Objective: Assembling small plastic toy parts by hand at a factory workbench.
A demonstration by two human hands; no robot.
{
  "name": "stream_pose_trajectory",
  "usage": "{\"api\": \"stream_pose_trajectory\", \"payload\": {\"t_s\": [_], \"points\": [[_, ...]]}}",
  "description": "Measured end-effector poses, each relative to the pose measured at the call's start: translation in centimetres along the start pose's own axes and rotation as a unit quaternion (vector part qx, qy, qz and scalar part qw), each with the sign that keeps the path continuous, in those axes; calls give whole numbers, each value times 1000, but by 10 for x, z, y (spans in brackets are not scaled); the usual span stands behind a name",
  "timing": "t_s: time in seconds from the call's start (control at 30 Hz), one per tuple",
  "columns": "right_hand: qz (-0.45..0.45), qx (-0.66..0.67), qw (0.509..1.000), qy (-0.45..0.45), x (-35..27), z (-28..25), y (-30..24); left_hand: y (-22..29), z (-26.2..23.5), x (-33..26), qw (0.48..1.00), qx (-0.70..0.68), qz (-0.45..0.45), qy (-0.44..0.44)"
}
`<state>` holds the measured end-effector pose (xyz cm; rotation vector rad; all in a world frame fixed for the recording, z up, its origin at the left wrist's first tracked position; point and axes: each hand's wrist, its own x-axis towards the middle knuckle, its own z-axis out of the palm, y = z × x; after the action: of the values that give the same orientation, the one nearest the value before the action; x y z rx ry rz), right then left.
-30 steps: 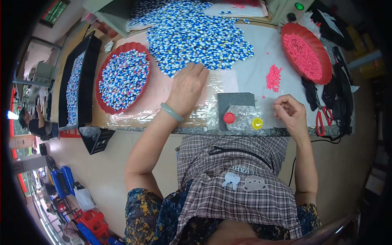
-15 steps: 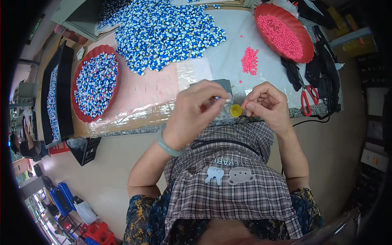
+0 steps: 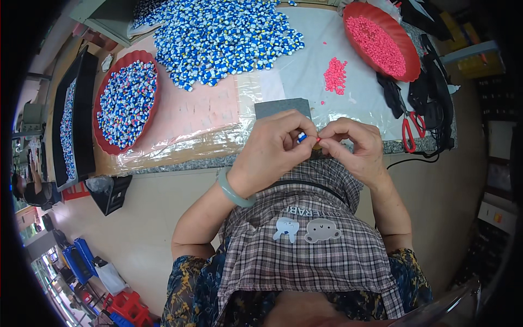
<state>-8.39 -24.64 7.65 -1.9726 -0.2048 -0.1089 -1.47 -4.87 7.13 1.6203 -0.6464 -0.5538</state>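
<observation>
My left hand and my right hand meet at the table's front edge, fingertips almost touching. Between the left thumb and fingers sits a small blue-and-white piece. My right fingertips pinch a tiny pink piece right against it. A pale green bangle circles my left wrist. Behind the hands lies a dark grey pad.
A large heap of blue-and-white pieces covers the far table. A red tray of them stands at the left, a red tray of pink pieces at the far right, a small pink pile between. Red-handled scissors lie at the right edge.
My left hand left the heap and came back to the table edge with a blue-and-white piece. Both hands have drawn together, and the view has tilted closer over them.
</observation>
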Motion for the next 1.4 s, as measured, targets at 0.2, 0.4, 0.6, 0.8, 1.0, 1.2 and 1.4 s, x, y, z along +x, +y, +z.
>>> {"api": "stream_pose_trajectory", "payload": {"t_s": [0.2, 0.4, 0.6, 0.8, 1.0, 1.2, 1.4], "points": [[-119, -107, 986, 39, 1, 3, -5, -8, 0, 0, 972, -215, -86, -32], [-218, -188, 954, 86, 2, 9, 2, -10, 3, 0, 955, -279, -94, -40], [-190, -158, 965, 90, -1, 3, 4, -10, -4, -4, 952, -279, -121, -36], [-33, -171, 984, -28, -6, -12, 17, -15, -14, -10, 953, -291, -79, 19], [-86, -231, 968, -55, -5, -10, 17, -16, -12, -16, 953, -287, -84, 41], [-110, -299, 944, -89, -2, -11, 10, -19, -11, -18, 950, -296, -93, 24], [-112, -290, 947, -84, 0, -12, 1, -20, -5, -20, 947, -312, -70, 30]]}}
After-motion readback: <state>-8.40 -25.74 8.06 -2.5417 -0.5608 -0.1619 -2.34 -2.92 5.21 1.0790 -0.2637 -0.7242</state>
